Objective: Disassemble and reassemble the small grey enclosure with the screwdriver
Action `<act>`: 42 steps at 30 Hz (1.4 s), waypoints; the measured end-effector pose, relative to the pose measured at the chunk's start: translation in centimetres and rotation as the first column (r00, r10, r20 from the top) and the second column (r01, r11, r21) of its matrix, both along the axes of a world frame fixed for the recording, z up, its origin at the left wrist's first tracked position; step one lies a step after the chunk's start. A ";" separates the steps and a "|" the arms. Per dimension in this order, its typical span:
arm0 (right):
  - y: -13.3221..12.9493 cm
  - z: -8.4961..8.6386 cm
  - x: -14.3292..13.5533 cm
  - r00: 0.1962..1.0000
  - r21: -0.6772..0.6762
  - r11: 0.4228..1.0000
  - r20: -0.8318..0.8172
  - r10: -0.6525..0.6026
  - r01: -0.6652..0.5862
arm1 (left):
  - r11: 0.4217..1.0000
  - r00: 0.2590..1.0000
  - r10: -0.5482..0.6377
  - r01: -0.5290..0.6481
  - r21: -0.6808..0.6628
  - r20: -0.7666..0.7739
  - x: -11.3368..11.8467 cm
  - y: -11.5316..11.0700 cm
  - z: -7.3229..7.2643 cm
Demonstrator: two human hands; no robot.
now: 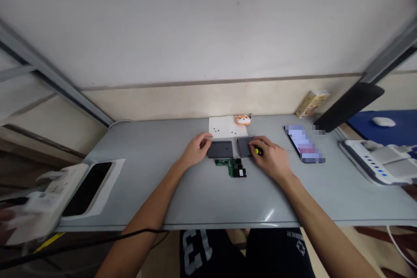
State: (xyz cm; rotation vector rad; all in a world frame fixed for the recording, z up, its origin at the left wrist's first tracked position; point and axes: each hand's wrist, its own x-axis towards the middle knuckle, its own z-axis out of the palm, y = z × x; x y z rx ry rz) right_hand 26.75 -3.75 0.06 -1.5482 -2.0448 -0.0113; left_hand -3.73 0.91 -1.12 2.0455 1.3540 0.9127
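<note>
My right hand (270, 156) is closed around a small screwdriver with a yellow-and-black handle (257, 151); its shaft is hidden. The fingertips of that hand touch a dark grey casing half (243, 147). My left hand (198, 147) rests by the left edge of a second, flat dark grey casing half (220, 149), its fingers curved and apart from the thumb. Just below the two casing halves lies a green circuit board (232, 167) with black parts on it. Behind them, several tiny dark screws (216, 130) lie on a white sheet of paper (224, 121).
An orange animal-face case (243, 120) sits on the paper's back edge. To the right are a lit phone (304, 144), a small box (312, 103) and a white power strip (368, 163). Leftward, a dark phone (87, 189) lies beside another power strip (61, 186). A wall stands behind the desk.
</note>
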 end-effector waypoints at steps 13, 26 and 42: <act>-2.1 1.7 -2.6 0.853 -0.168 0.850 0.075 0.516 -0.500 | 0.996 0.986 0.042 -0.029 0.084 -0.164 0.4 -1.2 0.2; -2.5 1.4 -2.7 0.842 -0.227 0.835 0.099 0.531 -0.501 | 0.998 0.986 0.037 -0.028 0.061 -0.161 0.4 -1.3 0.4; -2.5 2.0 -2.2 0.897 -0.148 0.891 0.041 0.440 -0.430 | 0.997 0.986 0.011 0.001 0.074 -0.165 0.5 -1.4 0.6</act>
